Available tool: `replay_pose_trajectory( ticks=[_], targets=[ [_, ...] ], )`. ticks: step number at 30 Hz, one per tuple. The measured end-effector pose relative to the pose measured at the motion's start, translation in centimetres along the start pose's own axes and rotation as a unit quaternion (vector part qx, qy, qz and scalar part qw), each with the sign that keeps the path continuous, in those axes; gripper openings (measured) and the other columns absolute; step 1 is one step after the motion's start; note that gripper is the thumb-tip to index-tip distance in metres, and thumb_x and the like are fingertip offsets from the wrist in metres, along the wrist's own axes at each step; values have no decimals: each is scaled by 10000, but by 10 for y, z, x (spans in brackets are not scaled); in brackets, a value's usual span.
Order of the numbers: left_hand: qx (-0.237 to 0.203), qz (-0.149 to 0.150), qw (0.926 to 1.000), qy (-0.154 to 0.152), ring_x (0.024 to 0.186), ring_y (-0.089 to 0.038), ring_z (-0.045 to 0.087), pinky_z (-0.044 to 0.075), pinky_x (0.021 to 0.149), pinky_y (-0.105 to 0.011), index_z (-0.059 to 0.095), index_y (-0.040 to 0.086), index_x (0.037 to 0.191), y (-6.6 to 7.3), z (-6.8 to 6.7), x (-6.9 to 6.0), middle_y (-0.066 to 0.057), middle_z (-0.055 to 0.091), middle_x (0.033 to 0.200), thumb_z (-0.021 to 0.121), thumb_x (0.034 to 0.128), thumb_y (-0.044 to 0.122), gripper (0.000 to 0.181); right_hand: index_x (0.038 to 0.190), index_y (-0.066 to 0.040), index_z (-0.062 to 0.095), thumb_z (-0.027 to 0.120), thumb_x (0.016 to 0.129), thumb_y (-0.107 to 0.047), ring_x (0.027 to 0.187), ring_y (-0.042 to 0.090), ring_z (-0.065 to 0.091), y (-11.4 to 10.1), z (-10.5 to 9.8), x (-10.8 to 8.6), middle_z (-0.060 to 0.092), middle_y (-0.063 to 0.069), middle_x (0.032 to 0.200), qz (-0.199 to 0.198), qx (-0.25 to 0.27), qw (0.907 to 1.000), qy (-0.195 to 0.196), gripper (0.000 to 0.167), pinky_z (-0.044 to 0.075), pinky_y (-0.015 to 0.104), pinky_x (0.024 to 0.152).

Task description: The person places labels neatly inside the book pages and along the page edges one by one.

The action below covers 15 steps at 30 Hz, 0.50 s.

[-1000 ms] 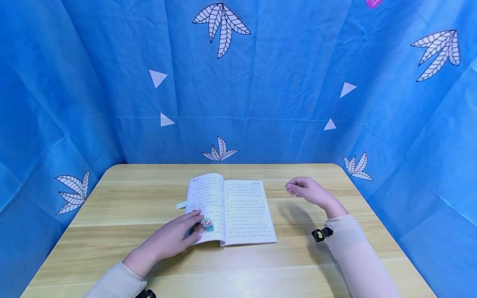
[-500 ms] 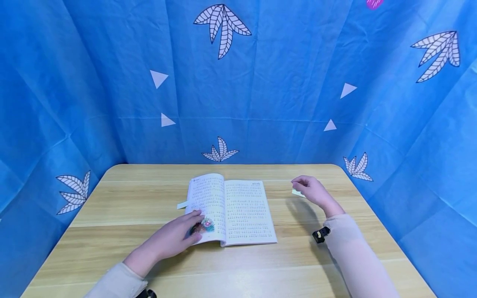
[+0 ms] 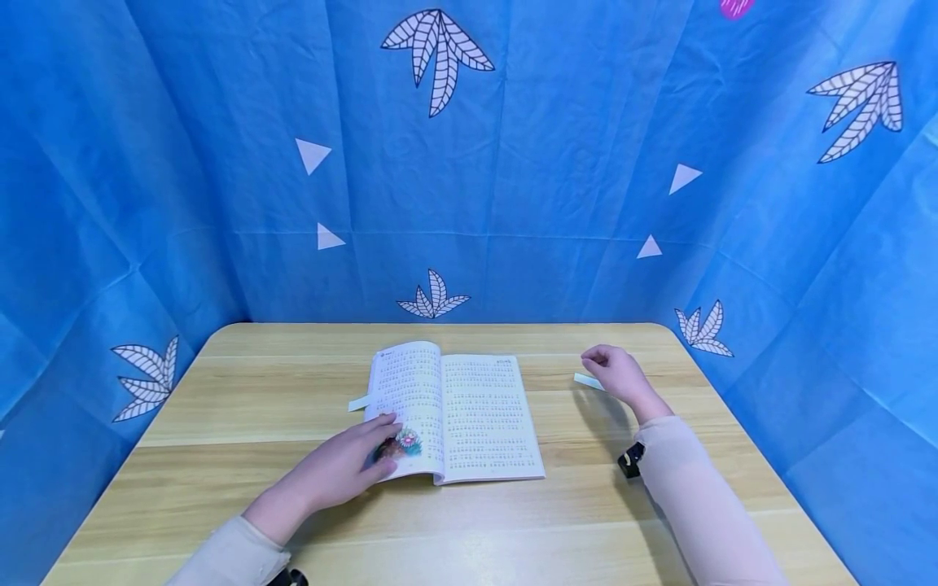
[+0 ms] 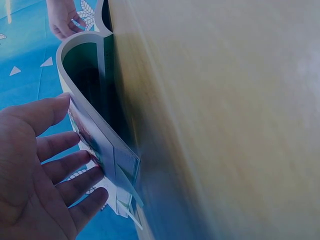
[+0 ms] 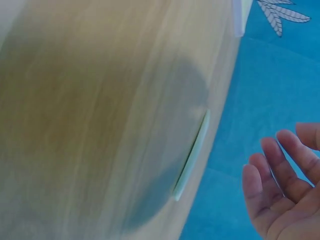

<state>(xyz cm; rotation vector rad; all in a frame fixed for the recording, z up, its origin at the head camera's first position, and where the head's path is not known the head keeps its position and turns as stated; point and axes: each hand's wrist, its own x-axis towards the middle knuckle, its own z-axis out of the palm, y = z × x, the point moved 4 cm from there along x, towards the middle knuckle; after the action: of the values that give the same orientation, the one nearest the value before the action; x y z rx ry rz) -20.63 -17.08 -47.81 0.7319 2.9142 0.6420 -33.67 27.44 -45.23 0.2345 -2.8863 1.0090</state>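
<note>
An open book (image 3: 489,423) with printed text lies on the table, a flower picture low on its left page. My left hand (image 3: 339,468) rests on that page near its lower left corner, fingers spread. In the left wrist view the left hand (image 4: 45,165) has straight fingers along the curved page stack. A pale bookmark strip (image 3: 358,403) sticks out from the book's left edge. Another pale strip (image 3: 588,381) lies on the table right of the book. Just above it is my right hand (image 3: 618,378); in the right wrist view the right hand (image 5: 285,190) holds nothing, fingers loosely bent, apart from the strip.
The light wooden table (image 3: 469,537) has rounded far corners. Blue cloth (image 3: 557,163) with leaf and triangle prints hangs behind it and along both sides.
The pale strip on the right has come into view and now lies on the table. My right hand has shifted right, off the strip. The left hand and book have stayed put.
</note>
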Motion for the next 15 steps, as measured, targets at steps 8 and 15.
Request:
replay_pose_trajectory(
  ticks=[8, 15],
  targets=[
    [2, -45, 10000, -13, 1442, -291, 372, 350, 1152, -494, 524, 113, 1464, -1, 0, 0, -66, 413, 1565, 642, 981, 388, 568, 1186, 62, 651, 587, 1005, -131, 1010, 347, 631, 13, 5, 4, 686, 188, 1076, 130, -248, 9994, -213, 272, 523, 494, 888],
    [-27, -86, 10000, -22, 1444, -290, 369, 350, 1151, -498, 525, 116, 1463, 0, 0, 1, -62, 415, 1564, 643, 981, 390, 567, 1205, 88, 641, 645, 959, -110, 1020, 366, 624, 20, 8, 6, 675, 214, 1093, 80, -630, 9970, -451, 316, 517, 516, 915]
  ],
)
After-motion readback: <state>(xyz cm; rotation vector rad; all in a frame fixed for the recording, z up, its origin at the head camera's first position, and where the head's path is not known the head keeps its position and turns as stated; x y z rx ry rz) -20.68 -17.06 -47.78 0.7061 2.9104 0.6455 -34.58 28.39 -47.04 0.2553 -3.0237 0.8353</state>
